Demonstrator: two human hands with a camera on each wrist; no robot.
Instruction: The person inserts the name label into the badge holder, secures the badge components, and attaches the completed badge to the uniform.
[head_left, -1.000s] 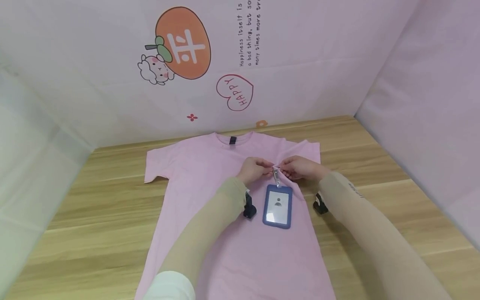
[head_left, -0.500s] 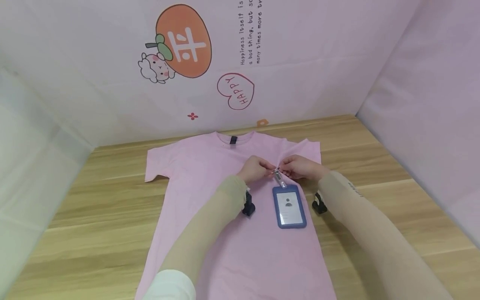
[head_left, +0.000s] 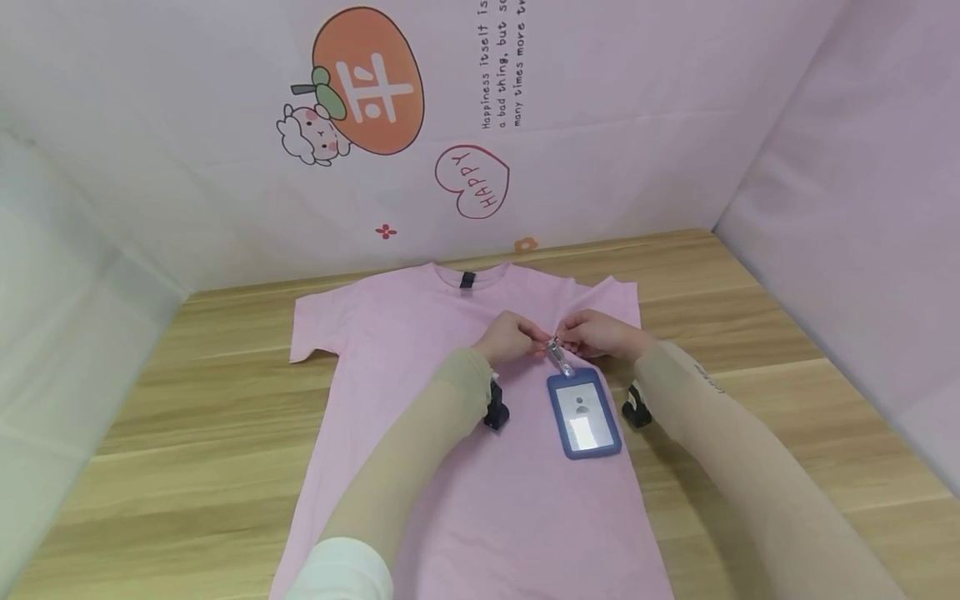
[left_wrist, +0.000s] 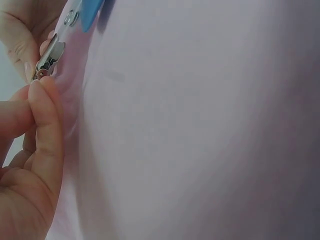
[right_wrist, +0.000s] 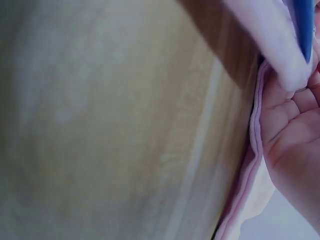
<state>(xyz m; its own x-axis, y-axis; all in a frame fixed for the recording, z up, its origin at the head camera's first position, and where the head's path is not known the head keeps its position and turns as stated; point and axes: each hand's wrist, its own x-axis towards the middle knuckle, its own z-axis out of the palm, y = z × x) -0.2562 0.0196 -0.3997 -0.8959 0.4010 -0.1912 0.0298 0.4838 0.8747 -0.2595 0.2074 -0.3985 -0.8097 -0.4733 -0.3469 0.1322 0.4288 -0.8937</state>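
A pink T-shirt (head_left: 480,500) lies spread out, its chest cloth drawn up into folds between my hands. A blue badge holder (head_left: 584,414) with a white card hangs at a slant from a metal badge clip (head_left: 556,348). My left hand (head_left: 510,338) pinches the end of this clip between thumb and forefinger, seen close up in the left wrist view (left_wrist: 30,150). Facing it, my right hand (head_left: 600,333) holds gathered shirt cloth beside the clip. In the right wrist view, a fold of cloth (right_wrist: 275,45) lies across its curled fingers; its fingertips are hidden.
The shirt lies on a wood-grain table (head_left: 187,433). White cloth walls (head_left: 600,125) with printed drawings and lettering rise behind and at the sides. A black wrist camera (head_left: 496,408) sits under my left wrist, and another (head_left: 637,408) under my right.
The badge holder has swung to the right and now hangs tilted, its clip turned with it. Both hands stay almost where they were.
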